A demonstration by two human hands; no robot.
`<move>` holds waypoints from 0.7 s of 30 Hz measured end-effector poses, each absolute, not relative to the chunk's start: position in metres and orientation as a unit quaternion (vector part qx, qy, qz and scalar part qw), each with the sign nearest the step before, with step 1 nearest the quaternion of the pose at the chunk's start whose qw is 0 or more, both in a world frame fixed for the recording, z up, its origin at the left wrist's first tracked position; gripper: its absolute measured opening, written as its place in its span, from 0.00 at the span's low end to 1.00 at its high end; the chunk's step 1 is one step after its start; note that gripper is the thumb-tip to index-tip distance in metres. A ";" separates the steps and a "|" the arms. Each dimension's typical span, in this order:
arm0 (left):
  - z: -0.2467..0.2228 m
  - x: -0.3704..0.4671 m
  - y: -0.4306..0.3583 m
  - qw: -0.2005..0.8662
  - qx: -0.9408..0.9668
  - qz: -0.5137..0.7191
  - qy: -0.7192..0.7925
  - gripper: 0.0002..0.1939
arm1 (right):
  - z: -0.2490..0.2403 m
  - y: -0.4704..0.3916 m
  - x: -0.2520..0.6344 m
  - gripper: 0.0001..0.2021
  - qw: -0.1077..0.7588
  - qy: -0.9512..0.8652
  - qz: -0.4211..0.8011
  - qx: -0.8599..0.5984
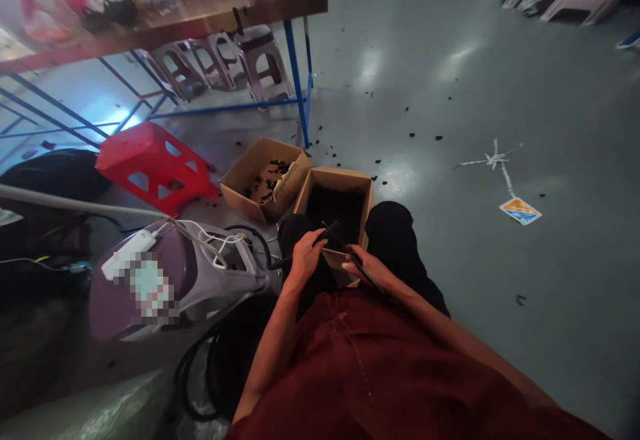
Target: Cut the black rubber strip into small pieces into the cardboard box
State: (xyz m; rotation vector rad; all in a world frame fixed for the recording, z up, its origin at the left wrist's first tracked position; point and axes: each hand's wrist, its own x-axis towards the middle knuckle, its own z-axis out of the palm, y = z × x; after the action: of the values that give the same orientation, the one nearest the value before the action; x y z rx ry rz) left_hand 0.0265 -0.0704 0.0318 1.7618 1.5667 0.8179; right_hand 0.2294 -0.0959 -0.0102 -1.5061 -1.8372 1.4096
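In the head view my left hand (305, 259) is closed around a small black piece (327, 232) over the near cardboard box (369, 193). My right hand (364, 265) grips a slim black tool (371, 280), its tip pointing toward the left hand's piece; the tool's exact kind cannot be made out. The box stands between my knees, and its inside is dark, filled with or shaded over black material. Just beyond it on the left, a second cardboard box (235, 193) holds scattered black bits.
To the left lie a tipped red stool (150, 160) and a purple-grey stool (185, 253) bearing a white power strip (129, 253) and cables. A table (280, 3) with blue legs is at the back left. Black scraps (439, 138) and a tag (521, 211) on string litter the floor.
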 end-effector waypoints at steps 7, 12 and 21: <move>0.031 0.024 -0.069 0.321 0.689 0.295 0.578 0.19 | -0.011 -0.096 0.231 0.29 0.195 -0.622 0.548 -0.524; 0.027 0.020 -0.068 0.318 0.701 0.276 0.575 0.20 | -0.015 -0.095 0.234 0.28 0.218 -0.614 0.549 -0.524; 0.024 0.024 -0.068 0.314 0.708 0.273 0.571 0.20 | -0.006 -0.094 0.231 0.29 0.186 -0.619 0.539 -0.539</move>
State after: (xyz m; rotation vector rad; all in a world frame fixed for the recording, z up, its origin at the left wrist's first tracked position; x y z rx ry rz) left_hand 0.0243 -0.0678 0.0243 1.8667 1.5052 0.7199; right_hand 0.2314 -0.0941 -0.0064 -1.5194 -1.7450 1.5197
